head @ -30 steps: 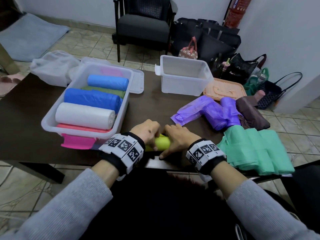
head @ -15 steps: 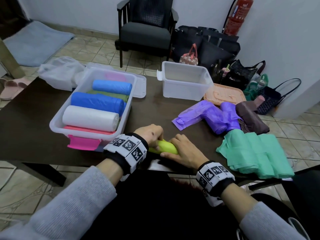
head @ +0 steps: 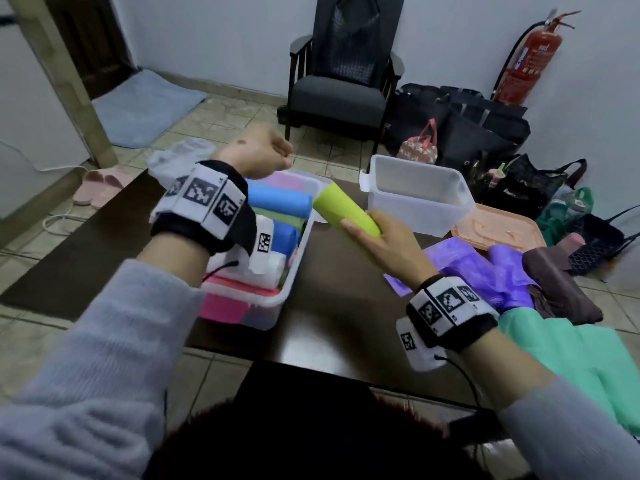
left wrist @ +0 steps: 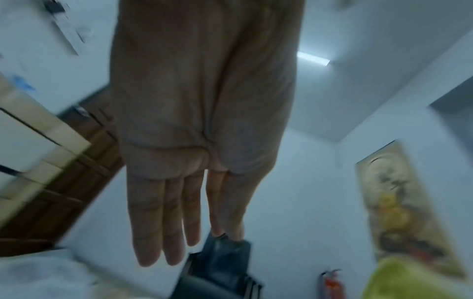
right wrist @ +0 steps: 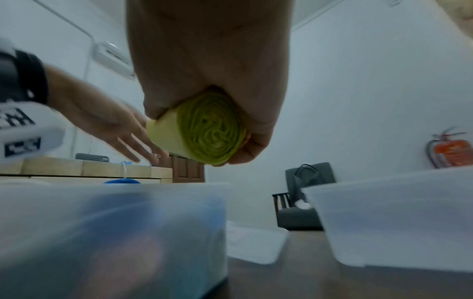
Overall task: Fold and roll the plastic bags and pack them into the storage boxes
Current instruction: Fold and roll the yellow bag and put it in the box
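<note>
While right hand (head: 388, 245) grips yellow-green roll (head: 346, 211) (airborne), left hand (head: 256, 154) apart.

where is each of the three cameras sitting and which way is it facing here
Head: worn on the head, looking forward and down over the table; shows both sleeved arms, the left hand and the right hand gripping the yellow-green roll.
Left wrist: under the left wrist, aimed along the straight fingers at wall and ceiling.
Right wrist: under the right wrist, low, facing both storage boxes; palm wraps the roll's end.
Shared: all three show the roll, the chair and the fire extinguisher.
</note>
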The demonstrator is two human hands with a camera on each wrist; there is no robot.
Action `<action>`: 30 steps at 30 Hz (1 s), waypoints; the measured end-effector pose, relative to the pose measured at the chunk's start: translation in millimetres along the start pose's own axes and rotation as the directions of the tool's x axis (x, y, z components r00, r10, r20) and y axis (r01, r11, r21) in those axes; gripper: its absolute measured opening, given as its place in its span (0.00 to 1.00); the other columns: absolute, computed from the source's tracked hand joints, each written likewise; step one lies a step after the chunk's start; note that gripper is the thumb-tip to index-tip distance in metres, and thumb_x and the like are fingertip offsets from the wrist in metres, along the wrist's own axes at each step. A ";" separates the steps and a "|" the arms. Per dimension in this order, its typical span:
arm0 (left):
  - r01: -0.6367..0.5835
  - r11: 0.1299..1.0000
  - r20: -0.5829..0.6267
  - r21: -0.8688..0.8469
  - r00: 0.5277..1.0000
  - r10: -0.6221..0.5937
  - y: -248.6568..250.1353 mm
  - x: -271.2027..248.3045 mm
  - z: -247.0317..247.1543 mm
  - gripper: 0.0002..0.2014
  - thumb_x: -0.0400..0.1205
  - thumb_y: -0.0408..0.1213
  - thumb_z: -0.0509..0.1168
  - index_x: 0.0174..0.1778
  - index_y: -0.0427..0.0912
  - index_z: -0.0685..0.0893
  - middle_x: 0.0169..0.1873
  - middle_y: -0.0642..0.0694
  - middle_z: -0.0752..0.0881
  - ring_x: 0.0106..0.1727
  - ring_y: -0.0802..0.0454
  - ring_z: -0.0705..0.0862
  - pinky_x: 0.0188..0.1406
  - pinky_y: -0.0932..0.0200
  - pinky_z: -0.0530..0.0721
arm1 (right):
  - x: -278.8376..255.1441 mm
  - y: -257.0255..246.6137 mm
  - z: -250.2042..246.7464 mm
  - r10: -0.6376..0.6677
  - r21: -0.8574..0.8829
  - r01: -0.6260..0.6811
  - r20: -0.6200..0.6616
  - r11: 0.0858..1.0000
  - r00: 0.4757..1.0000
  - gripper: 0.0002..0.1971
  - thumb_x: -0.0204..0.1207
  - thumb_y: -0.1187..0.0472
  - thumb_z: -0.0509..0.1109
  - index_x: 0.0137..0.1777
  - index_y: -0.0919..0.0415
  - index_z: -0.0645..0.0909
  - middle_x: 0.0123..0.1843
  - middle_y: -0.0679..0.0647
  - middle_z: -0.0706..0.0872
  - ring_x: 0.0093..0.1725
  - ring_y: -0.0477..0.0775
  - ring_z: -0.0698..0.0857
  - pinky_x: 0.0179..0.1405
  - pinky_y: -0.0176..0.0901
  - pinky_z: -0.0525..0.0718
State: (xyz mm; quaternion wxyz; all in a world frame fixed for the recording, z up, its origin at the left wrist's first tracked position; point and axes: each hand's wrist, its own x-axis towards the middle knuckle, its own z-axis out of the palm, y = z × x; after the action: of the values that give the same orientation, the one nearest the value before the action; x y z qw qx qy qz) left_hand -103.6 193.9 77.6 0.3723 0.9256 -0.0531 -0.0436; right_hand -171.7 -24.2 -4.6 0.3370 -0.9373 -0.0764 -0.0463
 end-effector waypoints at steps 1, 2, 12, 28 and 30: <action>0.095 0.995 -0.020 0.031 0.995 -0.094 -15.7 8.1 -11.6 0.18 0.82 0.33 0.64 0.68 0.38 0.79 0.63 0.39 0.82 0.60 0.43 0.82 0.60 0.53 0.80 | 12.4 -12.3 3.4 -0.028 0.007 0.028 0.013 1.000 1.000 0.20 0.77 0.41 0.64 0.49 0.60 0.79 0.40 0.53 0.81 0.39 0.51 0.77 0.30 0.29 0.69; 0.191 0.979 -0.033 0.069 0.981 -0.189 -31.9 13.5 -20.5 0.18 0.82 0.33 0.64 0.68 0.37 0.78 0.62 0.37 0.82 0.58 0.42 0.82 0.61 0.50 0.81 | 24.1 -23.9 8.4 -0.055 0.013 0.055 0.031 0.998 0.998 0.21 0.77 0.40 0.64 0.49 0.60 0.79 0.40 0.52 0.81 0.39 0.51 0.77 0.30 0.30 0.69; 0.480 0.876 0.198 -0.039 0.863 -0.464 -107.4 23.3 -28.2 0.05 0.84 0.29 0.61 0.48 0.32 0.81 0.33 0.38 0.87 0.28 0.49 0.86 0.43 0.52 0.85 | 100.6 -72.9 76.5 -0.129 -0.084 0.158 0.279 0.984 0.951 0.24 0.75 0.39 0.67 0.59 0.59 0.76 0.51 0.51 0.79 0.52 0.53 0.78 0.46 0.40 0.69; 0.562 0.817 0.272 -0.125 0.812 -0.517 -106.9 23.5 -24.1 0.06 0.81 0.37 0.68 0.43 0.42 0.76 0.34 0.44 0.76 0.32 0.51 0.74 0.42 0.53 0.79 | 89.3 -77.6 86.0 -0.122 -0.285 0.284 0.478 0.915 0.870 0.32 0.77 0.32 0.51 0.77 0.47 0.66 0.61 0.57 0.75 0.65 0.61 0.70 0.68 0.58 0.69; 0.553 0.822 0.257 -0.138 0.821 -0.509 -106.3 24.2 -23.6 0.08 0.79 0.36 0.70 0.49 0.43 0.77 0.38 0.42 0.78 0.35 0.49 0.76 0.54 0.46 0.82 | 87.1 -77.0 87.8 -0.153 -0.314 0.326 0.469 0.892 0.870 0.37 0.73 0.29 0.57 0.80 0.45 0.60 0.66 0.54 0.73 0.67 0.59 0.69 0.68 0.56 0.69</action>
State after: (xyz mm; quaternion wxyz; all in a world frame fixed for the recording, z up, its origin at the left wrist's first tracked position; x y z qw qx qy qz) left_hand -69.8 283.1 19.8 0.4314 0.8497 0.1743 -0.2479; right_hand -96.3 100.3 -12.0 0.1131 -0.9540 -0.2565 0.1065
